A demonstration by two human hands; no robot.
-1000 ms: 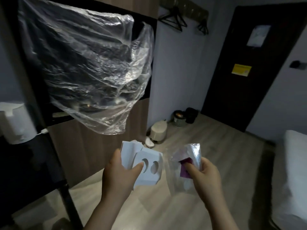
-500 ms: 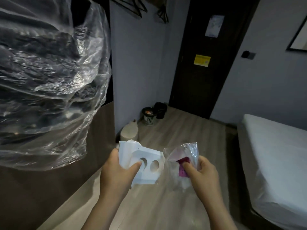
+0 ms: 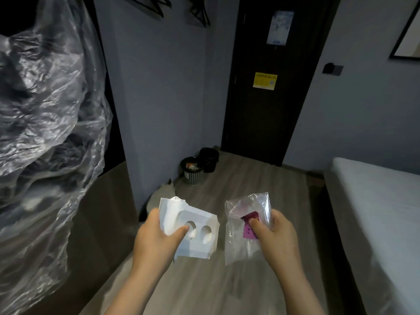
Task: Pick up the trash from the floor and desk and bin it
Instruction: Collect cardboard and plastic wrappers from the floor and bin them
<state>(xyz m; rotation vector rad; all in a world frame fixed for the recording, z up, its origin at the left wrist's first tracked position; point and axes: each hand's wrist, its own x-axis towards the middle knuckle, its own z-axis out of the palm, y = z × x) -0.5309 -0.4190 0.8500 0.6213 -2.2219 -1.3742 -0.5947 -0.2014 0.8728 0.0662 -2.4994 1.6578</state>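
A person's L hand (image 3: 156, 242) and R hand (image 3: 279, 237) are held out over the wood-look floor (image 3: 227, 289) of a dim room, each w/ a piece of trash. The L hand grips a white cardboard insert (image 3: 202, 237) w/ two round cut-outs, folded white paper bunched at its far edge. The thumb presses on the top face beside the nearer hole; the other fingers are curled under the card & out of sight. The R hand pinches a crumpled clear plastic bag (image 3: 247, 214) w/ a magenta card (image 3: 248, 229) seen through the film, thumb on the card, remaining fingers closed round the bag's far side. The two items are apart, both in the air & well short of the bins. In the bkgd, at the foot of the grey wall near a dark door (image 3: 261, 114), stands a black-and-white mesh wastebasket (image 3: 193, 176) w/ rubbish visible inside. A black bin (image 3: 210, 158) sits just behind it; cannot tell if the two touch. The door carries a yellow notice (image 3: 265, 80) & a pale printed sheet (image 3: 279, 27) above it. A big sheet of crinkled clear plastic (image 3: 45, 114) hangs along the view's L side. Black hangers (image 3: 197, 12) hang at top, & the corner of a white bed (image 3: 375, 212) shows at the view's R. A pale rounded object (image 3: 162, 193) by the wall sits just beyond the insert, too dim to identify.
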